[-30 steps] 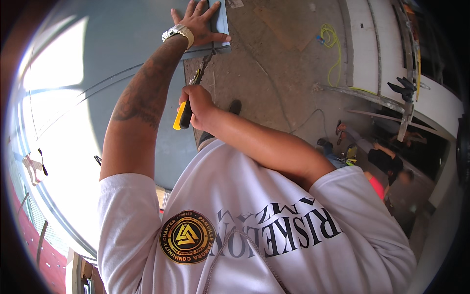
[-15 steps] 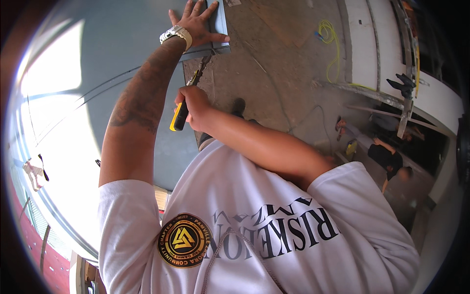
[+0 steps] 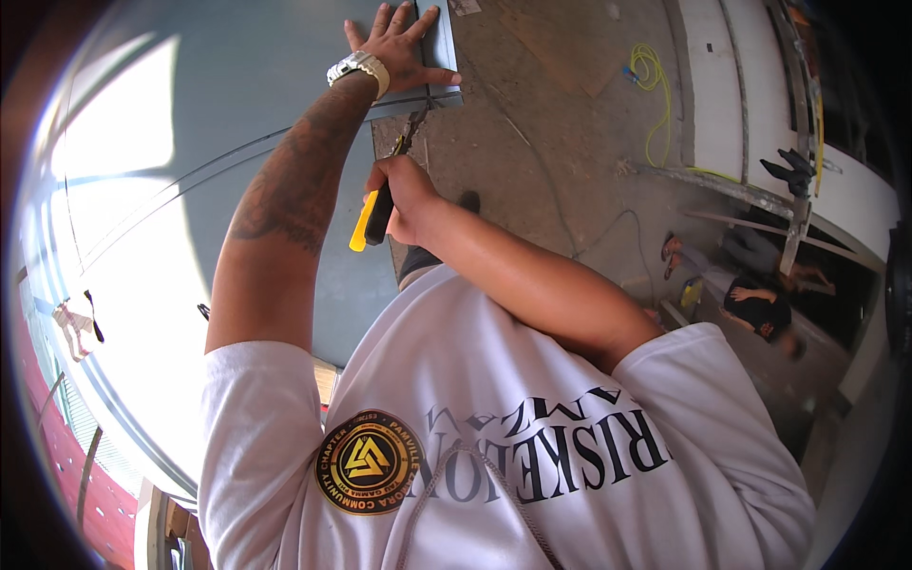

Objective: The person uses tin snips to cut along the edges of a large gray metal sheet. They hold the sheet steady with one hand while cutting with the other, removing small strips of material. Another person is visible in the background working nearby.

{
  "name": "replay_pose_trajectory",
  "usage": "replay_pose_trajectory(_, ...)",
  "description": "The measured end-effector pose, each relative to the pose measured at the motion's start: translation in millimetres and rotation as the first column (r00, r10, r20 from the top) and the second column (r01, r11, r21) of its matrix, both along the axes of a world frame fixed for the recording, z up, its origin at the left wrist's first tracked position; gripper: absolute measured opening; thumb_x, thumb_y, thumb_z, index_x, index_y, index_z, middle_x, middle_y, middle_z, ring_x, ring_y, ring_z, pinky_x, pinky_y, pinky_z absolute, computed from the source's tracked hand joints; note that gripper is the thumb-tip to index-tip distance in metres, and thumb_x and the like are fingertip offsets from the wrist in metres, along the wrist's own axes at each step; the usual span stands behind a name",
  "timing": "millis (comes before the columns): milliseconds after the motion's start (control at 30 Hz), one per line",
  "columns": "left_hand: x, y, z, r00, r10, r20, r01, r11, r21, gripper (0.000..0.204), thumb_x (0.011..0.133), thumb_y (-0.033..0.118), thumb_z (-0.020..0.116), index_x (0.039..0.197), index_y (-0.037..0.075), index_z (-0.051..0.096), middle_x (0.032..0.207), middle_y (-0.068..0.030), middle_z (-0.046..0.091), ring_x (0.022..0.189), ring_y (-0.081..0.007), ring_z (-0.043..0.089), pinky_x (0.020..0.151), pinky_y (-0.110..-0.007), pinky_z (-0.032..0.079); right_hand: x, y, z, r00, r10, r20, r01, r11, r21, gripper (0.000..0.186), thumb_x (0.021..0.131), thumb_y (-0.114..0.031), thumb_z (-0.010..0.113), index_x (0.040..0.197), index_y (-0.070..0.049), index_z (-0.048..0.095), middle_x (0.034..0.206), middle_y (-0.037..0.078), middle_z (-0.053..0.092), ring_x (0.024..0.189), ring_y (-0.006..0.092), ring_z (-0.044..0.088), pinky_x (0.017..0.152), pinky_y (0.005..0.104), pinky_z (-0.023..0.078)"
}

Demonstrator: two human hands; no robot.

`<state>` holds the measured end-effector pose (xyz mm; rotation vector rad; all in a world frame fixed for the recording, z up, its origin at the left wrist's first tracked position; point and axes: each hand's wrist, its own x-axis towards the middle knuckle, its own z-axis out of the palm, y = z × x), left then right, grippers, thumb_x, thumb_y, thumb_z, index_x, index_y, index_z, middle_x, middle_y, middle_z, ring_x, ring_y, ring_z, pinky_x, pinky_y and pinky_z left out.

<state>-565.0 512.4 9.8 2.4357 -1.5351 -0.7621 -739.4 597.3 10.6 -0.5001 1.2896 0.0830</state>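
Clearly, the left hand (image 3: 399, 55) lay with fingers spread on the gray metal sheet (image 3: 271, 81) near twelve o'clock. At eleven o'clock, the right hand (image 3: 408, 193) was wrapped around yellow-and-black snips (image 3: 379, 215), their tips pointing to one o'clock at the sheet's edge.

We were in a workshop or on a building site, though we could not tell which. We saw a bare, dusty brown floor (image 3: 594, 180) with what looked like a flat board (image 3: 560, 47) on it, a coil of yellow-green cord (image 3: 648, 65) and a dark cable (image 3: 560, 204) trailing across. A broad grey-blue sheet (image 3: 247, 85), apparently metal, spread over the left side, and a pliers-like tool (image 3: 373, 218) with yellow-and-black grips was at its edge. Toward the right we saw a pale panel (image 3: 717, 104), and lower down a co-worker (image 3: 757, 306) in a dark top in a dim, hazy area.
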Motion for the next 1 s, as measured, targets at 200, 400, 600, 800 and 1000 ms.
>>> replay_pose_trajectory(200,2,-1,-8,1.0,-0.005,0.008,0.005,1.0,-0.017,0.132,0.078,0.085,0.075,0.178,0.025,0.013,0.185,-0.0152,0.01,0.17,-0.0408,0.002,0.13,-0.077,0.003,-7,10,-17,0.996,0.075,0.05,-0.072,0.995,-0.064,0.016,0.074,-0.016,0.067,0.085,-0.013,0.057,0.089,0.006,0.049,0.084,0.023,0.05,0.077,0.0501,0.048)
replay_pose_trajectory(400,0,2,-4,1.0,0.003,-0.007,-0.004,0.999,-0.034,0.132,0.078,0.084,0.076,0.178,0.024,0.013,0.185,-0.0161,0.011,0.17,-0.0414,0.003,0.13,-0.077,0.004,-9,14,-22,0.997,0.055,0.053,-0.049,0.993,-0.111,0.009,0.078,-0.013,0.065,0.079,-0.009,0.057,0.082,0.011,0.058,0.077,0.0296,0.062,0.077,0.0447,0.053)
replay_pose_trajectory(600,-1,9,6,1.0,0.0,-0.016,-0.002,0.998,-0.065,0.132,0.078,0.084,0.076,0.178,0.023,0.015,0.185,-0.0167,0.012,0.17,-0.0424,0.004,0.13,-0.077,0.003,-1,-3,-27,0.999,0.035,-0.01,-0.036,0.995,-0.098,0.013,0.077,-0.016,0.066,0.084,-0.01,0.056,0.085,0.007,0.051,0.078,0.0259,0.058,0.068,0.0464,0.053)
replay_pose_trajectory(800,-5,-6,-37,0.988,0.041,0.151,-0.03,0.997,-0.074,0.136,0.068,0.098,0.07,0.176,0.036,0.016,0.184,-0.0117,0.016,0.17,-0.0373,0.007,0.129,-0.08,0.002,-27,-18,-1,0.972,0.199,-0.121,-0.201,0.98,-0.005,0.012,0.076,-0.016,0.065,0.079,-0.012,0.055,0.08,0.009,0.055,0.075,0.0287,0.059,0.086,0.0592,0.061)
replay_pose_trajectory(1000,-2,-12,-58,0.978,0.038,0.206,-0.012,0.992,-0.124,0.139,0.062,0.103,0.07,0.175,0.041,0.018,0.184,-0.0093,0.016,0.17,-0.0368,0.006,0.127,-0.083,0.001,-67,-53,-11,0.976,0.217,-0.036,-0.212,0.971,0.106,0.029,0.078,-0.018,0.067,0.105,-0.009,0.061,0.105,0.012,0.064,0.09,0.0329,0.068,0.093,0.0577,0.059)
